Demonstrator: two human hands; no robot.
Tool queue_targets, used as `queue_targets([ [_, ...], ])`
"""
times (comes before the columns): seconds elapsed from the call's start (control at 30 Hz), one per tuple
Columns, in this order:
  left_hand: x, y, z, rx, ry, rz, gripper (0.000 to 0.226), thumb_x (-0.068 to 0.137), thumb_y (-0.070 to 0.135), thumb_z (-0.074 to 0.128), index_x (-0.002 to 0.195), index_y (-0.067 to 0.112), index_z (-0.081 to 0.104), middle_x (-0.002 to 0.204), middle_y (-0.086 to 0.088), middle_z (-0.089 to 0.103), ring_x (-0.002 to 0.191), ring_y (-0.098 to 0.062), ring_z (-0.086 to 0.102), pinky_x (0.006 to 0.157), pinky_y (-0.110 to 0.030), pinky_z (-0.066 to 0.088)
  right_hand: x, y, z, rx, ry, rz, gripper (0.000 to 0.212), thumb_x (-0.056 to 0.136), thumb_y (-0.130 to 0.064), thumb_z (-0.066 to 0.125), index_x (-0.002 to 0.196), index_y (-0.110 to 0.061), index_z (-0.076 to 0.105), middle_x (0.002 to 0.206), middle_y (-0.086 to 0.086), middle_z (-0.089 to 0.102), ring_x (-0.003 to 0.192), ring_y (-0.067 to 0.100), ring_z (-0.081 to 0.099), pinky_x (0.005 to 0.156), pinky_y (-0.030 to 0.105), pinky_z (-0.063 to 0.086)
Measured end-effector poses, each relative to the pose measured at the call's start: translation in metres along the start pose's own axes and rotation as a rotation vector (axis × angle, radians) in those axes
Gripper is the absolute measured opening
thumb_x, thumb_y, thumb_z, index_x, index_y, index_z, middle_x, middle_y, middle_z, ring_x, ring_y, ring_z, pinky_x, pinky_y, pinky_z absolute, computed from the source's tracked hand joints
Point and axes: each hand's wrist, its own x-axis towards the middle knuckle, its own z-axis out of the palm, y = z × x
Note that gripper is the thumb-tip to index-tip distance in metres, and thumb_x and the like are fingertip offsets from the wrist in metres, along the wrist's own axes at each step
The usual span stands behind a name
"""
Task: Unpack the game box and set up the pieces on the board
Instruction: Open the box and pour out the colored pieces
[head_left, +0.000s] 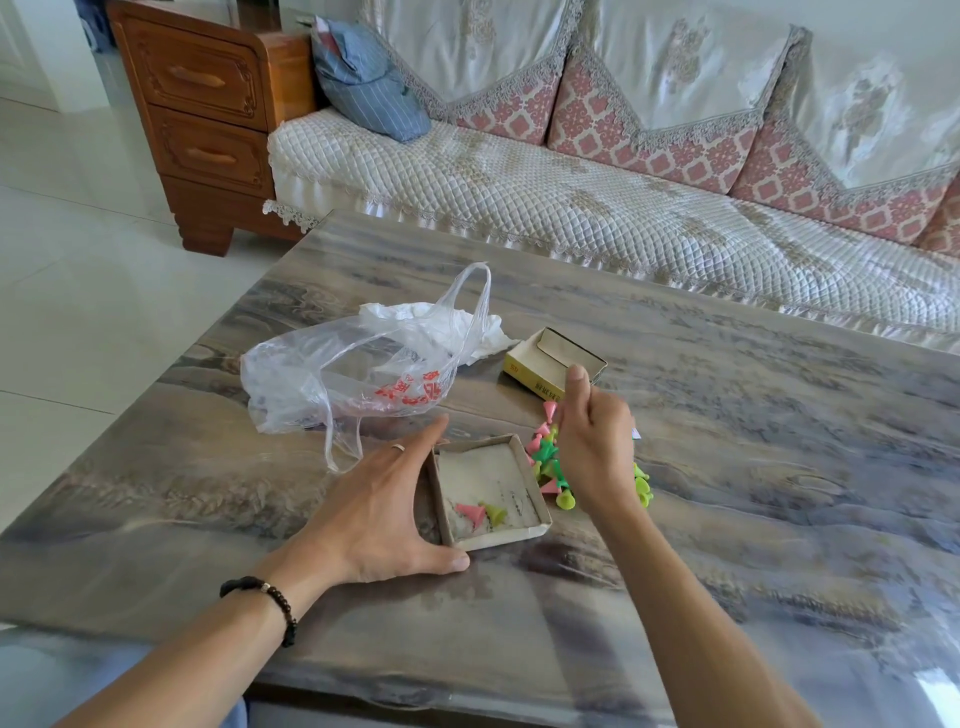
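Left hand (382, 512) beside 2-piece tray (524, 535)

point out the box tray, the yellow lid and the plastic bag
box tray (485, 467): head view, on its bare inner floor
yellow lid (530, 371): head view, on its yellow side wall
plastic bag (332, 374): head view, on the clear middle of the bag
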Motion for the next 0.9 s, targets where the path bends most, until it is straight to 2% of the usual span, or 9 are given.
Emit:
queue_targets([
  [0.1,-0.001,0.001,-0.001,-0.002,0.003,0.002,0.137,0.045,0.08,0.068,0.15,0.04,-0.008,0.157,0.009,0.026,0.139,-0.012,0.031,0.109,-0.032,0.034,0.012,0.021,-0.008,-0.311,0.039,-0.093,0.056,0.102,-0.034,0.037,0.052,-0.01,0.029,0.046,0.001,0.036,0.046,0.018,0.032,0.049,0.034,0.027],
  [0.2,0.0,0.001,0.0,-0.005,0.002,0.007,0.138,0.044,0.081,0.069,0.149,0.041,-0.011,0.157,0.01,0.025,0.139,-0.011,0.031,0.109,-0.031,0.034,0.014,0.038,-0.007,-0.537,-0.033,-0.158,0.048,0.1,-0.034,0.04,0.058,-0.01,0.044,0.054,0.002,0.048,0.056,0.025,0.047,0.051,0.036,0.036],
  [0.27,0.0,0.0,0.0,-0.006,0.0,0.009,0.138,0.044,0.082,0.068,0.149,0.041,-0.012,0.157,0.012,0.025,0.139,-0.011,0.031,0.108,-0.03,0.034,0.011,0.042,-0.005,-0.665,-0.055,-0.228,0.038,0.098,-0.034,0.043,0.066,-0.017,0.054,0.066,-0.002,0.055,0.072,0.023,0.051,0.061,0.036,0.04],
  [0.37,0.0,-0.001,0.0,-0.01,0.0,0.008,0.138,0.044,0.081,0.069,0.149,0.041,-0.01,0.156,0.011,0.026,0.138,-0.011,0.032,0.108,-0.03,0.034,-0.003,0.027,-0.006,-0.609,-0.014,-0.34,0.013,0.089,-0.03,0.059,0.087,-0.02,0.067,0.085,-0.005,0.062,0.088,0.02,0.052,0.076,0.037,0.042],
  [0.47,0.001,-0.001,0.001,-0.008,-0.001,0.008,0.137,0.044,0.082,0.068,0.147,0.043,-0.013,0.155,0.011,0.03,0.137,-0.012,0.033,0.106,-0.03,0.035,-0.024,-0.001,-0.009,-0.471,-0.352,-0.455,0.014,0.085,-0.034,0.063,0.092,-0.022,0.064,0.083,-0.011,0.058,0.073,0.01,0.053,0.066,0.031,0.048],
  [0.53,0.001,-0.001,0.001,-0.009,-0.006,0.01,0.136,0.045,0.081,0.068,0.147,0.043,-0.014,0.155,0.012,0.029,0.138,-0.012,0.032,0.106,-0.03,0.036,-0.034,-0.017,-0.009,-0.6,-0.619,-0.455,0.024,0.086,-0.043,0.062,0.103,-0.026,0.064,0.09,-0.012,0.06,0.076,0.011,0.055,0.068,0.033,0.049],
  [0.6,0.0,0.0,0.0,-0.014,-0.008,0.014,0.135,0.047,0.079,0.069,0.148,0.042,-0.013,0.155,0.014,0.027,0.138,-0.012,0.031,0.106,-0.03,0.035,-0.036,-0.025,-0.007,-0.781,-0.704,-0.457,0.032,0.087,-0.05,0.059,0.111,-0.029,0.063,0.099,-0.009,0.063,0.087,0.015,0.059,0.067,0.03,0.045],
  [0.77,-0.001,0.002,-0.001,-0.006,-0.004,0.015,0.135,0.048,0.078,0.07,0.149,0.041,-0.012,0.157,0.014,0.024,0.14,-0.01,0.029,0.107,-0.031,0.034,-0.034,-0.032,0.003,-0.787,-0.742,-0.519,0.017,0.089,-0.028,0.061,0.099,-0.019,0.072,0.093,0.003,0.067,0.087,0.02,0.059,0.071,0.036,0.051],
  [0.9,-0.001,0.003,-0.002,0.003,0.0,0.009,0.135,0.049,0.077,0.071,0.15,0.04,-0.01,0.158,0.012,0.021,0.141,-0.01,0.027,0.108,-0.03,0.032,-0.035,-0.028,0.001,-0.66,-0.691,-0.426,0.014,0.086,-0.02,0.061,0.082,-0.011,0.071,0.076,0.0,0.067,0.068,0.016,0.057,0.061,0.029,0.046],
])
